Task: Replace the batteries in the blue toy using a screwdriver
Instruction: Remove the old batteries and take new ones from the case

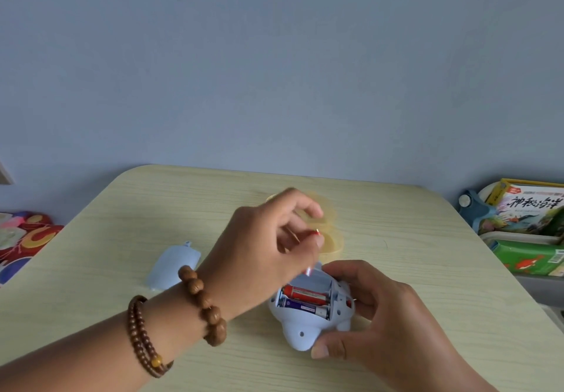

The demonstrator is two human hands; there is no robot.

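1. blue toy (300, 335) lies belly-up on the table (122, 239), near the front edge and right of centre, with its battery bay open.
2. two cells sit in the bay, a red battery (305, 294) and a purple battery (305, 307). they lie side by side, long axes running left to right and dipping a little to the right. the slot (319, 278) beyond them looks empty.
3. left hand (265, 248) hovers just above the far side of the bay, thumb and fingertips pinching a third battery (309, 270). it is blurred, but it seems to stand steeply, upper end by the fingertips and lower end just over the empty slot.
4. right hand (381, 309) grips the toy from the right, fingers curled round its far side and thumb pressed on the near end to steady it.
5. judgement: the held cell stands crosswise to the slot, so it needs swinging flat, parallel to the seated pair, before it is pressed down. the left hand is the nearer one for that.
6. cover (174, 266) lies loose on the table, well to the left of the toy.
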